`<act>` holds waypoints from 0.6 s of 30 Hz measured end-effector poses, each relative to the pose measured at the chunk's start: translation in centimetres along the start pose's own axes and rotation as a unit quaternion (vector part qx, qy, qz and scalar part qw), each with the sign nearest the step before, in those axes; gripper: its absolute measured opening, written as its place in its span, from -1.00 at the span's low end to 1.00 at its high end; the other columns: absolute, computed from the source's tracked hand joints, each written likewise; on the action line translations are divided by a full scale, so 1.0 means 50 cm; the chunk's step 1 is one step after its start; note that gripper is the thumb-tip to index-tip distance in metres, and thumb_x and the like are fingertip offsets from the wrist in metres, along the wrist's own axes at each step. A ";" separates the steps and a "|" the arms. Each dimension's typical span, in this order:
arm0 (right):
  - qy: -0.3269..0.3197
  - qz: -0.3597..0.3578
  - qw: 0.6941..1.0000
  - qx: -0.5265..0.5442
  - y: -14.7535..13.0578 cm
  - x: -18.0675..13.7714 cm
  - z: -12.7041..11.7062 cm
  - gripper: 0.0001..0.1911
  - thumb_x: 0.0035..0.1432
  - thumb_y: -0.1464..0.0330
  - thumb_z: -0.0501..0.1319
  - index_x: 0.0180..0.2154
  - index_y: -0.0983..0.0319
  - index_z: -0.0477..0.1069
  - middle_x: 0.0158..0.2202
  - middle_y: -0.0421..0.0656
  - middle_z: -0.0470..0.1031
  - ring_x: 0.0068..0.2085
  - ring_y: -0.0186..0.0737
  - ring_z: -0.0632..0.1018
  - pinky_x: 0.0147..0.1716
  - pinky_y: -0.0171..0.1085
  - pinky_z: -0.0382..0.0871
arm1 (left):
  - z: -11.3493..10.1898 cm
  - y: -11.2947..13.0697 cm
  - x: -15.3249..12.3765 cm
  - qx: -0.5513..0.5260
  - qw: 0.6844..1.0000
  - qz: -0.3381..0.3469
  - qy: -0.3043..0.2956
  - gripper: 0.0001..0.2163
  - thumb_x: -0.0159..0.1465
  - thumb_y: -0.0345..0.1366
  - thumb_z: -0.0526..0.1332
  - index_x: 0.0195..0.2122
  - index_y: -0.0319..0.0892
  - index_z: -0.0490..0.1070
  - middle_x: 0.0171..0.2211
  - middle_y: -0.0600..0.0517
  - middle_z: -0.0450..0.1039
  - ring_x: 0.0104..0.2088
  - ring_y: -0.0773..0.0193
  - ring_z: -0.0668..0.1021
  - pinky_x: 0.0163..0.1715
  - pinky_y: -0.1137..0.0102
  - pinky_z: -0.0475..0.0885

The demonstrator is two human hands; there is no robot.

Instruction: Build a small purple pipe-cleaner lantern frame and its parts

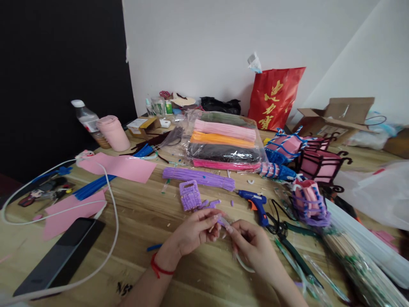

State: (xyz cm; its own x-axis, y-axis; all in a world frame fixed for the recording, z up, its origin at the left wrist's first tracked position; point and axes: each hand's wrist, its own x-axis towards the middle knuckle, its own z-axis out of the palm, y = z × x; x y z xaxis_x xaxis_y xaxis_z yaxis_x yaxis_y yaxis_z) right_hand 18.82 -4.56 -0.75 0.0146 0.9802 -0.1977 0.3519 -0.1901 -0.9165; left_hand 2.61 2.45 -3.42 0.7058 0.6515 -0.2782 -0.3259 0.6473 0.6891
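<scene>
A clear glue stick (pixel 227 225) sits pinched between your hands over the wooden tabletop (pixel 147 221): your left hand (pixel 198 232) and right hand (pixel 252 245) meet on it, fingers closed. A purple woven square (pixel 190 195) and blue glue gun (pixel 255 200) lie just beyond.

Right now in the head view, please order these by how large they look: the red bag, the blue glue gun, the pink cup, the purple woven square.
1. red bag
2. pink cup
3. blue glue gun and purple woven square: they look about alike, so I do not rank them.

The bag stands farthest from the camera, yet looks largest.
</scene>
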 end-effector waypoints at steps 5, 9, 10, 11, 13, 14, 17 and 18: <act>-0.003 -0.001 1.000 0.015 -0.005 -0.003 -0.001 -0.57 0.15 0.05 0.07 -0.47 0.29 0.37 -0.67 -0.27 0.28 -0.61 -0.38 0.25 -0.60 -0.39 0.09 | -0.004 -0.002 0.003 -0.010 1.000 -0.006 0.002 -0.73 0.06 -0.27 0.36 -0.23 -0.28 0.49 -0.54 0.04 0.42 -0.58 0.45 0.41 -0.57 0.52 0.20; -0.009 -0.007 0.999 0.033 -0.016 -0.006 -0.006 -0.58 0.15 0.06 0.08 -0.47 0.28 0.37 -0.67 -0.28 0.26 -0.63 -0.40 0.21 -0.63 -0.39 0.06 | -0.001 0.004 0.000 0.000 1.000 -0.014 -0.002 -0.72 0.08 -0.25 0.35 -0.24 -0.32 0.50 -0.52 0.01 0.44 -0.59 0.45 0.42 -0.57 0.52 0.23; -0.013 -0.008 0.999 0.038 -0.018 -0.007 -0.008 -0.58 0.15 0.07 0.08 -0.47 0.29 0.37 -0.67 -0.27 0.27 -0.63 -0.40 0.22 -0.63 -0.39 0.06 | 0.001 0.005 -0.001 -0.003 1.000 -0.016 -0.003 -0.71 0.07 -0.26 0.35 -0.22 -0.31 0.50 -0.51 0.01 0.46 -0.58 0.45 0.43 -0.56 0.52 0.24; -0.018 -0.010 0.999 0.042 -0.021 -0.007 -0.009 -0.58 0.15 0.07 0.08 -0.46 0.29 0.38 -0.67 -0.27 0.27 -0.63 -0.40 0.22 -0.62 -0.39 0.07 | 0.003 0.006 -0.002 -0.007 1.000 -0.018 -0.002 -0.70 0.06 -0.27 0.36 -0.20 -0.31 0.49 -0.51 0.00 0.47 -0.57 0.44 0.44 -0.54 0.52 0.26; -0.025 -0.014 0.999 0.045 -0.024 -0.007 -0.013 -0.58 0.15 0.07 0.09 -0.45 0.30 0.39 -0.67 -0.27 0.28 -0.62 -0.39 0.24 -0.61 -0.38 0.09 | 0.005 0.005 -0.002 -0.015 1.000 -0.023 -0.001 -0.70 0.04 -0.29 0.38 -0.22 -0.31 0.50 -0.51 0.00 0.48 -0.54 0.42 0.46 -0.50 0.51 0.29; -0.028 -0.015 0.998 0.044 -0.025 -0.007 -0.014 -0.58 0.14 0.07 0.09 -0.45 0.30 0.40 -0.67 -0.26 0.28 -0.62 -0.39 0.24 -0.60 -0.38 0.09 | 0.006 0.004 -0.001 -0.017 1.000 -0.026 0.000 -0.72 0.03 -0.30 0.38 -0.25 -0.31 0.50 -0.51 0.00 0.48 -0.53 0.42 0.47 -0.49 0.51 0.30; -0.034 -0.012 0.999 0.039 -0.026 -0.007 -0.016 -0.58 0.15 0.07 0.10 -0.45 0.31 0.40 -0.68 -0.27 0.28 -0.62 -0.40 0.24 -0.60 -0.38 0.09 | 0.004 -0.003 0.001 -0.015 0.999 -0.029 0.015 -0.76 0.01 -0.31 0.40 -0.33 -0.34 0.52 -0.50 -0.01 0.48 -0.52 0.42 0.48 -0.46 0.52 0.32; -0.035 -0.011 0.999 0.038 -0.026 -0.007 -0.017 -0.58 0.15 0.07 0.10 -0.45 0.31 0.40 -0.68 -0.27 0.27 -0.62 -0.40 0.23 -0.60 -0.39 0.08 | 0.002 -0.005 0.002 -0.014 0.999 -0.029 0.025 -0.76 0.00 -0.32 0.40 -0.32 -0.34 0.52 -0.49 -0.01 0.49 -0.51 0.42 0.48 -0.46 0.52 0.32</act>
State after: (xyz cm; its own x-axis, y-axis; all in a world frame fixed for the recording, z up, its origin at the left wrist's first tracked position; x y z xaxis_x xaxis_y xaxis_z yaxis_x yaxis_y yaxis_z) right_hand 19.14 -4.61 0.82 -0.0579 0.9784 -0.1983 0.2798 -0.1748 -0.9440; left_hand 2.84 2.33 -3.53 0.6920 0.6313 -0.3502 -0.3037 0.6946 0.6521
